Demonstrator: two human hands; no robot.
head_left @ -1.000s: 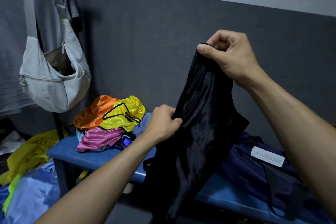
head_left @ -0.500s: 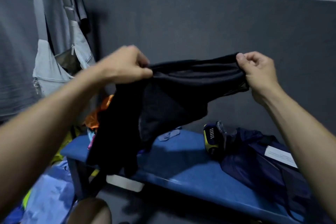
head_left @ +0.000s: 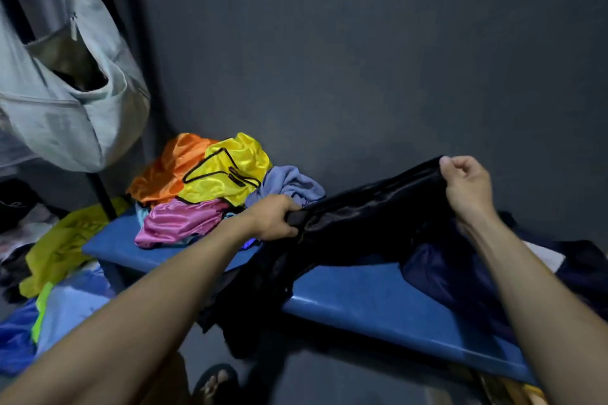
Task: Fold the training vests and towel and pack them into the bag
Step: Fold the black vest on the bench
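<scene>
Both hands are gripping the shiny black satin training vest (head_left: 358,217), stretched between them over the blue padded bench (head_left: 378,302). Left hand (head_left: 278,219) is clenching one end low, just in front of the clothes pile; right hand (head_left: 467,187) is pinching the other end higher up, thumb on top, fingers curled under. The vest's loose lower part is hanging over the bench's front edge, draping toward the floor and hiding part of the seat

Pile sitting at the bench's left end, behind the left hand: crumpled orange satin vest (head_left: 161,174) at the back, yellow satin vest with black trim (head_left: 230,171) lying on it, pink satin vest (head_left: 177,223) in front, bunched lavender-blue towel (head_left: 289,184) on the right side, touching the yellow one. Left hand is covering the towel's lower edge

Dark navy fabric bag (head_left: 441,273) is lying on the bench's right part, under the right forearm, mostly hidden by arm and vest; cannot tell if its mouth is open

Pale grey sling bag (head_left: 65,108) is hanging at upper left with its zip pocket gaping. Yellow-green cloth (head_left: 62,246) and light blue fabric (head_left: 69,309) are lying heaped on the floor left of the bench. A sandalled foot (head_left: 215,385) is showing at the bottom edge. Dark grey wall (head_left: 362,59) is standing right behind the bench
</scene>
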